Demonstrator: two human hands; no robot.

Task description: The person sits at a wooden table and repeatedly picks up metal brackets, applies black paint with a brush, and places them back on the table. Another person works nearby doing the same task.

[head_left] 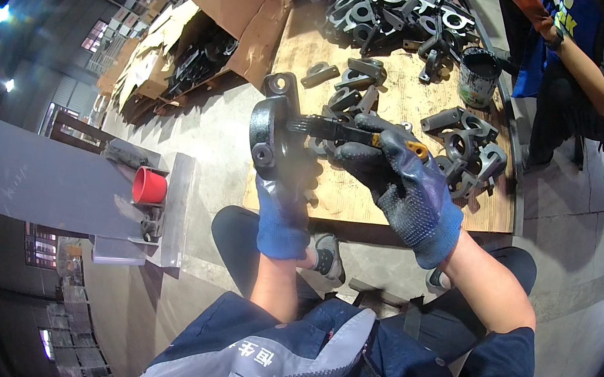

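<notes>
In my gloved left hand (pixel 286 213) I hold up a black metal bracket (pixel 269 133) with a thick ring and a bolt-hole lug. The bracket hides most of the fingers. My right hand (pixel 413 194), in a blue dotted glove, is closed round a paintbrush (pixel 324 128) with a yellow handle end. Its dark bristles reach across to the side of the bracket and seem to touch it. Beyond my hands, several grey brackets (pixel 342 98) lie on the wooden table (pixel 299 47). Beside my right hand sits a cluster of similar brackets (pixel 463 144).
A paint-smeared can (pixel 478 78) of dark paint stands near the table's right edge. A heap of brackets (pixel 396 13) fills the far end. At left are an open cardboard box (pixel 241 3) of dark parts and a red bucket (pixel 149 186). Another person's arm (pixel 587 72) shows at upper right.
</notes>
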